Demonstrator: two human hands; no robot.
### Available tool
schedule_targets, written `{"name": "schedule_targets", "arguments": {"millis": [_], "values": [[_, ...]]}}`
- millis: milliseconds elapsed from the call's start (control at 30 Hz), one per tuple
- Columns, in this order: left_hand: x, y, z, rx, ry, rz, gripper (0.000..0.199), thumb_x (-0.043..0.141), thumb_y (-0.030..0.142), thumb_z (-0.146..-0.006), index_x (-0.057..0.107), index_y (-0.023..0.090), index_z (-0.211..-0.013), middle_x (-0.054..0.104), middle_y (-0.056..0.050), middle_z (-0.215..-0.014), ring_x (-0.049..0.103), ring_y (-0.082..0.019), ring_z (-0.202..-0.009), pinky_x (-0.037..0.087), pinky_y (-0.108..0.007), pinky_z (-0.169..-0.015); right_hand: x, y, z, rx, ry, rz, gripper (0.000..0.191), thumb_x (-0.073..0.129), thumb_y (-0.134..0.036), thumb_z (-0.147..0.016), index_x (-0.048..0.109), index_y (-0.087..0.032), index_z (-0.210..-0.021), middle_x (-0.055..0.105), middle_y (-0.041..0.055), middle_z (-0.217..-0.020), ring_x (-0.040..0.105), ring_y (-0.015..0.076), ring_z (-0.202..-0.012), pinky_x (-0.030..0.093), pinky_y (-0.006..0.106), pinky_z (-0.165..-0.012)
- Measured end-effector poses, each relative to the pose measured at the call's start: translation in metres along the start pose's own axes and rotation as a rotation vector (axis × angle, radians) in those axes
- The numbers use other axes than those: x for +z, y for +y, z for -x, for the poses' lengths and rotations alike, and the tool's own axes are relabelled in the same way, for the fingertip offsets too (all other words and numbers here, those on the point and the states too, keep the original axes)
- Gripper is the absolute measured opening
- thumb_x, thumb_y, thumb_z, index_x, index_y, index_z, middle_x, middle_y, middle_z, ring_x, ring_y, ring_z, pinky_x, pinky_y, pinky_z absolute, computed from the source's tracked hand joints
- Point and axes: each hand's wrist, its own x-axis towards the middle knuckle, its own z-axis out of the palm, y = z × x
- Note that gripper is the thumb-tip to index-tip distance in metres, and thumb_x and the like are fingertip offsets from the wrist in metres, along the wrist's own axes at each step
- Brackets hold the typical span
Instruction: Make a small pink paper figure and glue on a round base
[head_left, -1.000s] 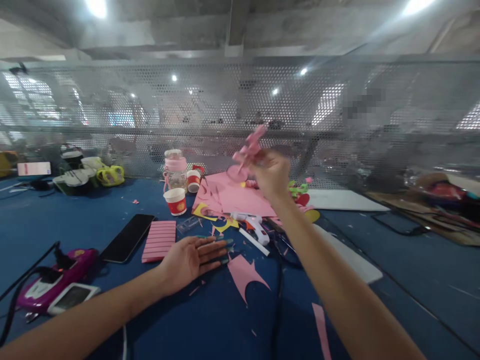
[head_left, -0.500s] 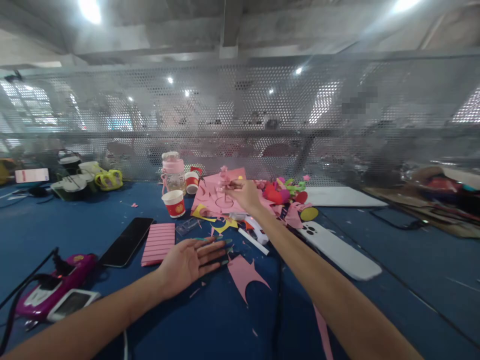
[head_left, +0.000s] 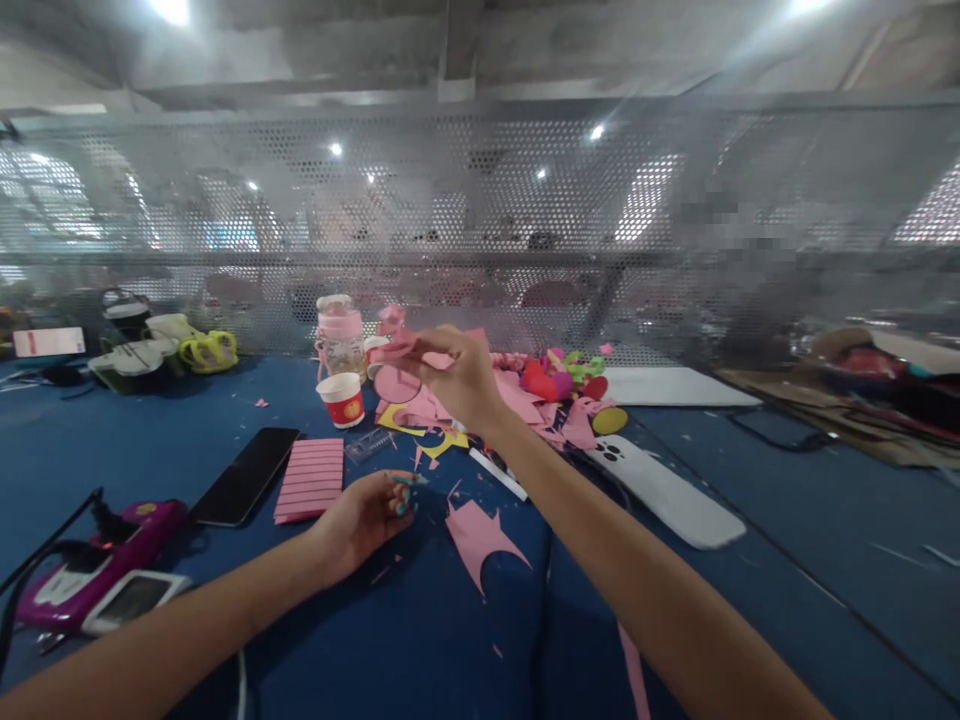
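My right hand pinches a pink paper craft above the pile of pink paper. It shows a round disc and a ruffled piece on top; blur hides its details. Lower down, my left hand rests palm up near the table surface, its fingers curled in with nothing visible in them. A jagged pink paper scrap lies right of it, and a pink striped pad lies to its left. Yellow paper cutouts lie under my right wrist.
A red and white paper cup and a pink-lidded bottle stand behind. A black phone and purple power strip lie left. A white phone lies right, below colourful toys. A perforated metal screen bounds the back.
My right hand has lifted the pink craft off the pink paper and moved it left and nearer. My left hand has curled its outstretched fingers. The view has shifted slightly.
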Motion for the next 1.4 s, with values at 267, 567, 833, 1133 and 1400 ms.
{"name": "schedule_targets", "arguments": {"millis": [267,567,833,1133,1400], "values": [[-0.002,-0.002,0.000,-0.004,-0.091,-0.095,0.021,0.049,-0.003,-0.073,0.065,0.010,-0.066,0.052,0.000,-0.049,0.047,-0.006,-0.045,0.049,-0.020,-0.060,0.013,-0.002,0.012,0.036,-0.322,0.067,0.011,0.069,-0.031,-0.072,0.074,-0.022,-0.070,0.069,0.0029,-0.066,0.060,0.0153,-0.063,0.044,0.026,-0.062],[-0.001,-0.002,0.001,-0.004,-0.120,-0.123,0.020,0.049,0.000,-0.073,0.066,0.009,-0.065,0.051,0.000,-0.049,0.048,-0.006,-0.046,0.048,-0.020,-0.060,0.018,0.007,0.015,-0.049,-0.351,0.285,0.007,0.072,-0.016,-0.068,0.074,-0.020,-0.073,0.067,0.0053,-0.069,0.058,0.0166,-0.068,0.043,0.031,-0.067],[0.001,-0.001,0.003,-0.045,-0.110,-0.065,0.020,0.048,0.005,-0.077,0.066,0.007,-0.068,0.053,-0.002,-0.053,0.051,-0.009,-0.049,0.048,-0.023,-0.061,0.012,0.016,0.015,-0.168,-0.344,0.204,0.006,0.069,-0.027,-0.073,0.074,-0.026,-0.076,0.066,0.0026,-0.071,0.056,0.0163,-0.070,0.043,0.033,-0.071],[0.004,-0.001,0.003,-0.045,-0.088,-0.102,0.033,0.039,0.006,-0.082,0.066,0.007,-0.063,0.052,-0.003,-0.051,0.050,-0.009,-0.048,0.047,-0.022,-0.059,0.016,-0.014,0.011,-0.312,-0.456,-0.075,0.008,0.068,-0.026,-0.074,0.072,-0.028,-0.080,0.069,-0.0005,-0.083,0.059,0.0139,-0.084,0.047,0.029,-0.075],[0.003,-0.001,0.003,-0.060,-0.094,-0.119,0.029,0.042,0.006,-0.080,0.066,0.008,-0.064,0.052,-0.003,-0.052,0.051,-0.009,-0.049,0.048,-0.022,-0.060,-0.005,0.017,0.007,-0.122,-0.332,0.147,0.006,0.073,-0.023,-0.067,0.073,-0.024,-0.073,0.071,0.0029,-0.075,0.060,0.0171,-0.075,0.047,0.032,-0.070]]}}
